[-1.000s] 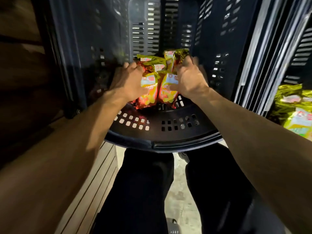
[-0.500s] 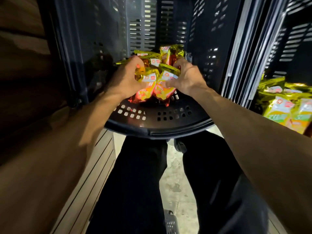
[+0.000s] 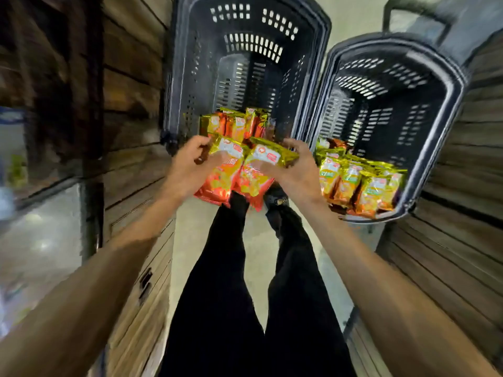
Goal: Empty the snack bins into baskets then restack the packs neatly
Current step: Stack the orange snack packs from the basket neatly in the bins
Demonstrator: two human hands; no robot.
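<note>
We take the left basket (image 3: 190, 28) as our mark: a dark, slotted basket seen from above. Just in front of its near end, over the floor (image 3: 255, 240), we see both hands side by side. The left hand (image 3: 187, 172) has its fingers (image 3: 200, 142) curled over the top edge of a gold-and-orange snack pack (image 3: 226, 172), thumb on the face of it. The right hand (image 3: 298, 175) grips a second pack (image 3: 257, 178) of the same kind, fingers folded over its gold top seam. The two packs touch along their inner edges and hang down towards the person's black trousers (image 3: 217, 295). Whether more packs lie behind these two, we cannot tell.

Inside the left basket, at its near end, a row of like packs (image 3: 235, 123) stands on edge. To the right of that basket, close beside it, stands a second basket (image 3: 424, 104) holding gold packs with green marks (image 3: 359, 183), crowded at its near end. Wooden panelling (image 3: 130, 104) runs along the left of our mark.
</note>
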